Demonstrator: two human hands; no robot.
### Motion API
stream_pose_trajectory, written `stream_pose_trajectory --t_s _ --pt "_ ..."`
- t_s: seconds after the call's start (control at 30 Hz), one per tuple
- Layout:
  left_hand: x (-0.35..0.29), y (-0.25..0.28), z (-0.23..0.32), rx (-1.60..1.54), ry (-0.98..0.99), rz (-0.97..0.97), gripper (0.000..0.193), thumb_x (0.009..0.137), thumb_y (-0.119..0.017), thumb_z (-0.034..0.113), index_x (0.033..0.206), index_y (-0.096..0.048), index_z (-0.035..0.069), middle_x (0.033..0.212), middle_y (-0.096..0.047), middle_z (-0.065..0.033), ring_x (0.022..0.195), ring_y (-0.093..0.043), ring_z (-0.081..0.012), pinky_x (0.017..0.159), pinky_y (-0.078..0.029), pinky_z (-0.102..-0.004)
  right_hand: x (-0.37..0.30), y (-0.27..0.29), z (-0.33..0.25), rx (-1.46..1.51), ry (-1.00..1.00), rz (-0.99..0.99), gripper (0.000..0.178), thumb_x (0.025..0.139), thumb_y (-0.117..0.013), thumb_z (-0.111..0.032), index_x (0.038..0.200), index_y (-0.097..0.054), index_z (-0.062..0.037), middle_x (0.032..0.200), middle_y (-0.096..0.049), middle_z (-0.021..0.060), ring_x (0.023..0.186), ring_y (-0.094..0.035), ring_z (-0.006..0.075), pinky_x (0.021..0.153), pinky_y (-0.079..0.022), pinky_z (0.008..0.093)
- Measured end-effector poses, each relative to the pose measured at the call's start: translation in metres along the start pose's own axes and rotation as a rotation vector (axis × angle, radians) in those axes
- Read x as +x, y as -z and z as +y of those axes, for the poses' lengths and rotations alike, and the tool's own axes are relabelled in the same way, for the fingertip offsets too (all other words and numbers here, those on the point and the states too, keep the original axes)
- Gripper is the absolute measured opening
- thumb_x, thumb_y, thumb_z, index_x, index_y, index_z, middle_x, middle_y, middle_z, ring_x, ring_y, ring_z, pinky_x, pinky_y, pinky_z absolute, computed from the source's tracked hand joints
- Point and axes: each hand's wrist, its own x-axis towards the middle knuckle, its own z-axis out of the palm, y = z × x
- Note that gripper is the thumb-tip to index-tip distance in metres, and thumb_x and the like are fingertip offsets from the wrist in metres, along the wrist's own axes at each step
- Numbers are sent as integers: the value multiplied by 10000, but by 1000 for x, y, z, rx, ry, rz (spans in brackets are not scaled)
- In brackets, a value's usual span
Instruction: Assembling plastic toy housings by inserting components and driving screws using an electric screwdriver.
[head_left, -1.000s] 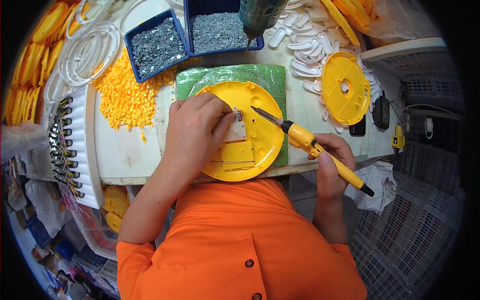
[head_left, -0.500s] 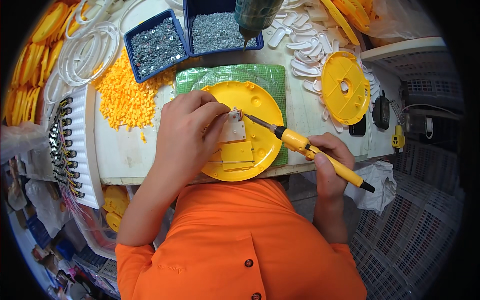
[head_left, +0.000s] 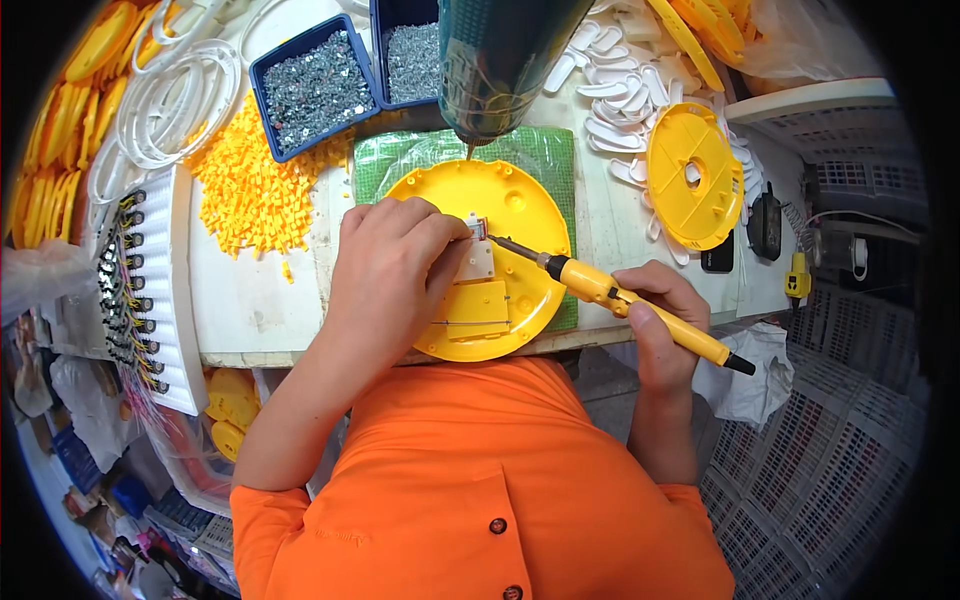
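Your right hand [head_left: 664,318] is closed round the handle of the yellow soldering iron [head_left: 590,283], slanting it so the tip is near the upper right corner of the white board [head_left: 479,262], probably to keep your fingers clear of heat. Your left hand [head_left: 393,252] curls over the yellow round shell [head_left: 535,285], thumb and forefinger close together by the board's upper edge, seemingly to steady it, though I cannot tell whether they pinch anything. The board sits inside the shell, which rests on the green mat [head_left: 376,162], presumably for padding
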Motion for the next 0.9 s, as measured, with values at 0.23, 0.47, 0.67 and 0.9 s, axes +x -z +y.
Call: stream_pose_trajectory --t_s 0.23,0.47,0.67,0.9 --pt "1 -1 -1 9 -7 14 112 830 -769 83 916 -696 86 874 -655 -43 887 -626 -263 836 -434 -397 3 -3 2 -11 13 0 266 876 -615 -48 1103 -688 69 954 -662 94 836 -590 117 766 -468 260" --pt "1 0 1 10 9 4 103 832 -769 86 902 -693 85 859 -646 -42 874 -621 -263 840 -431 -395 5 -2 -1 -45 -4 -17 267 868 -621 -56 1093 -689 70 941 -662 92 833 -592 117 770 -472 257" --pt "0 0 0 21 7 5 101 831 -770 89 896 -693 86 862 -649 -43 882 -623 -259 846 -429 -397 5 -2 -2 -24 42 24 273 867 -608 -80 1077 -689 72 944 -665 94 835 -599 123 773 -477 260" --pt "2 -2 0 22 20 7 103 828 -772 91 893 -692 87 861 -648 -44 885 -624 -259 847 -428 -398 7 0 -1 -26 24 26 285 873 -602 -98 1080 -683 79 957 -666 102 876 -620 140 818 -494 273"
